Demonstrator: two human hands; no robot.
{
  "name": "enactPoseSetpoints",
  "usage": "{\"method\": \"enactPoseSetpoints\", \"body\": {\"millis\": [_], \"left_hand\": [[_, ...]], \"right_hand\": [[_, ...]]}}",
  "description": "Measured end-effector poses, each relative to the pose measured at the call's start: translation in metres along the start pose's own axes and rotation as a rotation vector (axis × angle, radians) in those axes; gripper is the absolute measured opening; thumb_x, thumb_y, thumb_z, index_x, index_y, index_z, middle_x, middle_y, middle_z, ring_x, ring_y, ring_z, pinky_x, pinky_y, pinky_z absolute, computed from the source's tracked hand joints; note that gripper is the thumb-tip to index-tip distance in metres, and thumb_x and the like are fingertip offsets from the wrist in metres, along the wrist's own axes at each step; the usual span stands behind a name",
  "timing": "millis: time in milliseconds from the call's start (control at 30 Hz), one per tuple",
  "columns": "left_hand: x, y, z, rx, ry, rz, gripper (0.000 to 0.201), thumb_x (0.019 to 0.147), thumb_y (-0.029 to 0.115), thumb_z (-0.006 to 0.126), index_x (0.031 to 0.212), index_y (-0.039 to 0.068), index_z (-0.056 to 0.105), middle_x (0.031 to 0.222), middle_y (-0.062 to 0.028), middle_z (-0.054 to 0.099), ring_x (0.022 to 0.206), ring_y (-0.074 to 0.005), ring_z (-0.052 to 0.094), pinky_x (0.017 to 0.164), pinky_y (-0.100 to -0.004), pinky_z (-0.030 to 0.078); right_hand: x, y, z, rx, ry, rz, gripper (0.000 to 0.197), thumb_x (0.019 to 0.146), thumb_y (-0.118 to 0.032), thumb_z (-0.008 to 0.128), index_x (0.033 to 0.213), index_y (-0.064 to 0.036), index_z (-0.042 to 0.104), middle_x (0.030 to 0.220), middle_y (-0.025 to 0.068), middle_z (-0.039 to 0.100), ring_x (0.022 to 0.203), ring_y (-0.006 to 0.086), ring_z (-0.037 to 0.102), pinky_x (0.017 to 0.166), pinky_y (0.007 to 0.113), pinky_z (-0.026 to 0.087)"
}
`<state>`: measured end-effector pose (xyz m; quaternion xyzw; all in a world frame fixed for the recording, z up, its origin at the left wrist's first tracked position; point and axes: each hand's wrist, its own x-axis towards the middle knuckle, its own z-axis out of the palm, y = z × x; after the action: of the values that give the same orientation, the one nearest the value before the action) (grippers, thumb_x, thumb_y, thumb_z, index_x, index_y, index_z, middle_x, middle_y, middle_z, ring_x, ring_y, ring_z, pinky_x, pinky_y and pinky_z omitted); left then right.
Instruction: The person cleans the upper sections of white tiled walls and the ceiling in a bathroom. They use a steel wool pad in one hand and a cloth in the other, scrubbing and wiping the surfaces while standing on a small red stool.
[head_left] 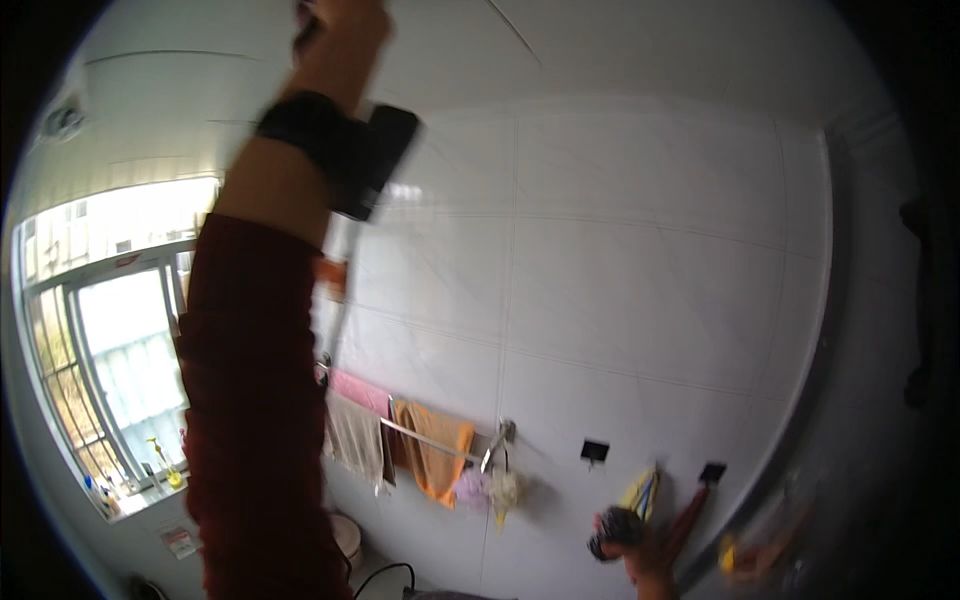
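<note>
My left arm, in a dark red sleeve, reaches up across the left of the view. My left hand is blurred at the top edge, its fingers curled by something dark that I cannot make out. A black strap with a black box sits on that wrist. Low on the right, my right hand grips a dark, round, lumpy thing whose kind is unclear. Just behind it, a yellow and blue cloth and a dark red item hang on the tiled wall.
A towel rail carries a grey towel, an orange towel and bath puffs. A barred window stands left, with small items on its sill. A dark, reflective panel borders the right side. The pale ceiling spans above.
</note>
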<state>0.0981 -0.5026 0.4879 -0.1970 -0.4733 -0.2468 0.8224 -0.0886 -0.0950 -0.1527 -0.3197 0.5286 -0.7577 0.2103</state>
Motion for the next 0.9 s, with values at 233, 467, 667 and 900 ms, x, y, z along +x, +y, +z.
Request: {"method": "enactPoseSetpoints", "body": {"millis": [233, 467, 667, 900], "left_hand": [[-0.434, 0.04, -0.043, -0.232, -0.41, -0.431, 0.024, 0.092, 0.014, 0.052, 0.114, 0.009, 0.06, 0.097, -0.0101, 0.067, 0.085, -0.0246, 0.065, 0.076, -0.0406, 0.05], [-0.802, 0.269, -0.184, -0.32, -1.159, -1.712, 0.023, 0.091, 0.015, 0.053, 0.111, 0.007, 0.061, 0.097, -0.0115, 0.068, 0.086, -0.0264, 0.065, 0.079, -0.0436, 0.048], [-0.858, 0.302, -0.246, -0.3, -1.314, -2.064, 0.023, 0.09, 0.016, 0.053, 0.108, 0.005, 0.061, 0.096, -0.0126, 0.068, 0.086, -0.0279, 0.064, 0.082, -0.0461, 0.047], [-0.874, 0.327, -0.234, -0.309, -1.298, -2.144, 0.023, 0.089, 0.016, 0.053, 0.105, 0.003, 0.062, 0.095, -0.0139, 0.068, 0.087, -0.0297, 0.064, 0.086, -0.049, 0.045]], "right_hand": [[-0.004, -0.04, -0.073, -0.29, 0.53, 0.197, 0.058, 0.069, -0.01, 0.083, 0.12, -0.0009, 0.059, 0.103, 0.0089, 0.067, 0.084, 0.0176, 0.063, 0.074, 0.035, 0.054], [-0.058, -0.005, -0.1, -0.192, 0.509, 0.24, 0.046, 0.074, -0.018, 0.082, 0.112, -0.0043, 0.061, 0.084, 0.0052, 0.068, 0.066, 0.0142, 0.064, 0.053, 0.027, 0.049], [-0.077, 0.013, -0.069, -0.85, 0.41, -0.031, 0.056, 0.07, -0.02, 0.085, 0.117, -0.0027, 0.059, 0.112, 0.0096, 0.064, 0.104, 0.0238, 0.062, 0.091, 0.036, 0.049], [-0.139, 0.022, -0.067, -1.227, 0.49, -0.515, 0.054, 0.06, -0.007, 0.085, 0.108, 0.0006, 0.062, 0.125, 0.0153, 0.058, 0.111, 0.0324, 0.058, 0.092, 0.039, 0.049]]}}
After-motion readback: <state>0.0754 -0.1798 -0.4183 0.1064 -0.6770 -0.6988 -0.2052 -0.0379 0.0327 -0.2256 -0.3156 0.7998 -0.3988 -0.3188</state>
